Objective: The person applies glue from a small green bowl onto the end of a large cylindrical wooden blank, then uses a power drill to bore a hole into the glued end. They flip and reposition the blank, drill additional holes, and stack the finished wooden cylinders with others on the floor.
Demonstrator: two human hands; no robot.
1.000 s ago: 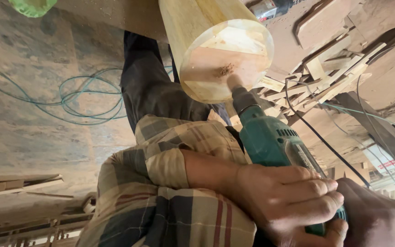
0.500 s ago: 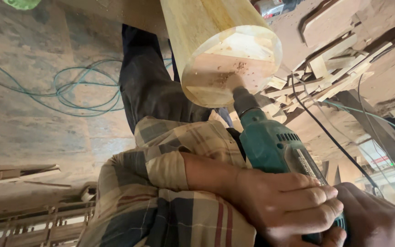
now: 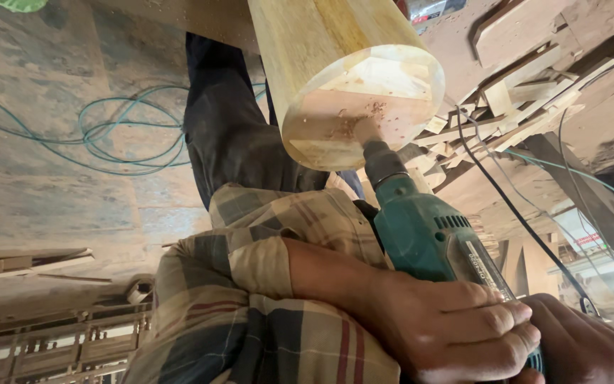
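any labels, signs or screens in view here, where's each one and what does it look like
Label strip: on the side of the teal power drill, just ahead of the left hand; narrow, pale with dark print.
Sign: far right background, small red and white patch, blurred.
Sticker: top edge, behind the pale wooden post; red and white.
No screens.

Plaid rolled sleeve [image 3: 250, 284] (dark trousers [image 3: 229, 135])
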